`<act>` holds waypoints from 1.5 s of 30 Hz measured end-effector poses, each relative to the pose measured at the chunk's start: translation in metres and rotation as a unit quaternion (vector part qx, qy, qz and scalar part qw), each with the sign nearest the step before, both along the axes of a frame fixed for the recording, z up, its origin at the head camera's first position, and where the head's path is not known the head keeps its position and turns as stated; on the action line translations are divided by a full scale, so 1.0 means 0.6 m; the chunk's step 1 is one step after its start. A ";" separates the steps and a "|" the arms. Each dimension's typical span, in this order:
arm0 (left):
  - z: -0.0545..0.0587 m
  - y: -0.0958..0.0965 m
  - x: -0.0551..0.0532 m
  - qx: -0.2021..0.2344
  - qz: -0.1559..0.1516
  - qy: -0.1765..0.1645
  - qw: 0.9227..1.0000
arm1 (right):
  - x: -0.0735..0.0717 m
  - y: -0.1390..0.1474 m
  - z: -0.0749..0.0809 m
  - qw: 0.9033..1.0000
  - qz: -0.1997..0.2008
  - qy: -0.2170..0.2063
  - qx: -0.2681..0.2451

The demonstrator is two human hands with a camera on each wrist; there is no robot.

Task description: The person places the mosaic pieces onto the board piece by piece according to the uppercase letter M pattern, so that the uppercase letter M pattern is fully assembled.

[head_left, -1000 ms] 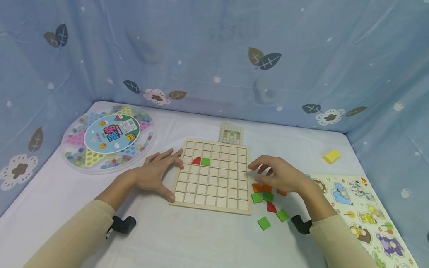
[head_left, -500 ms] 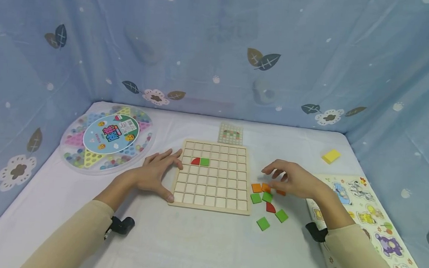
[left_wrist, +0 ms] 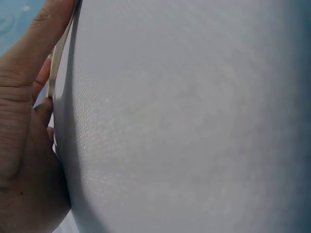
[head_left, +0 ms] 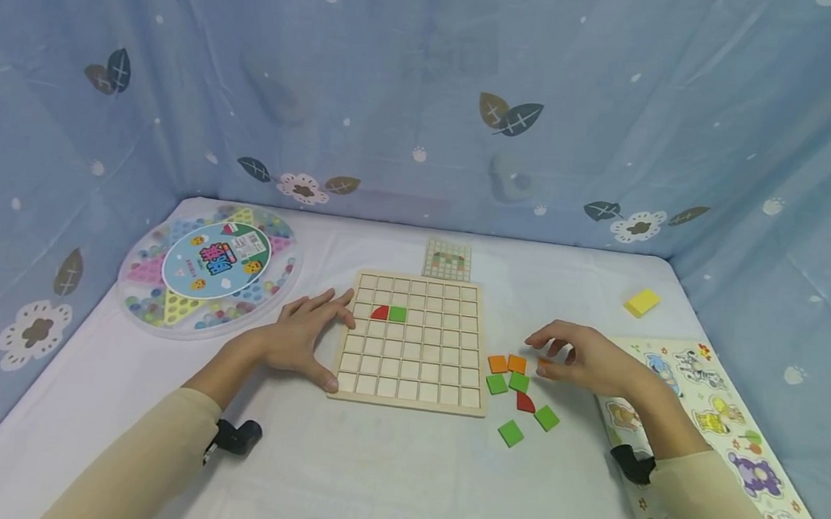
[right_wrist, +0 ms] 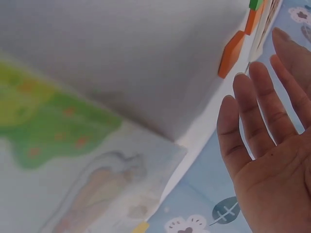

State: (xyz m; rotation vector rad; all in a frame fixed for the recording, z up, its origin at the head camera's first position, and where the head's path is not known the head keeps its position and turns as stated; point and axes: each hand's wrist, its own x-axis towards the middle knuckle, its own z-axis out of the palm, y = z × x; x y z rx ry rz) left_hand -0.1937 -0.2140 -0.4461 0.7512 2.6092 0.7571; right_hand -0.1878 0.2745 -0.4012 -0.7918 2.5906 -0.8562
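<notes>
Right hand (head_left: 585, 361), fingers loose and empty, has shifted to orange tile (right_wrist: 231, 54) right of centre, apparently selecting; left hand (head_left: 301, 336) stays spread.

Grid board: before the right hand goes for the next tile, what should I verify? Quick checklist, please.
1. Board braced: ok; the left hand touches its left edge.
2. Right hand free: ok; the right wrist view shows no tile in it.
3. Nearest orange tile in full view: not ok; in the head view the right hand partly covers it.
4. Red tile and green tile in neighbouring cells: ok.
5. Those two fully seated: cannot tell from here.
6. Card uncovered: ok; it lies beyond the board's far edge.
</notes>
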 end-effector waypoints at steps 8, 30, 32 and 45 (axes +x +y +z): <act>-0.004 -0.002 0.002 0.000 0.007 -0.002 1.000 | 0.007 0.012 -0.001 1.000 -0.007 0.002 0.016; -0.004 0.001 -0.001 0.001 0.004 0.005 1.000 | 0.009 0.015 -0.011 0.999 0.001 0.000 0.049; -0.005 0.001 -0.001 0.001 0.004 0.006 1.000 | 0.008 0.015 -0.011 0.999 0.005 0.005 0.052; -0.003 0.002 0.000 0.001 0.007 0.003 1.000 | 0.006 0.014 0.001 0.999 0.019 -0.030 -0.038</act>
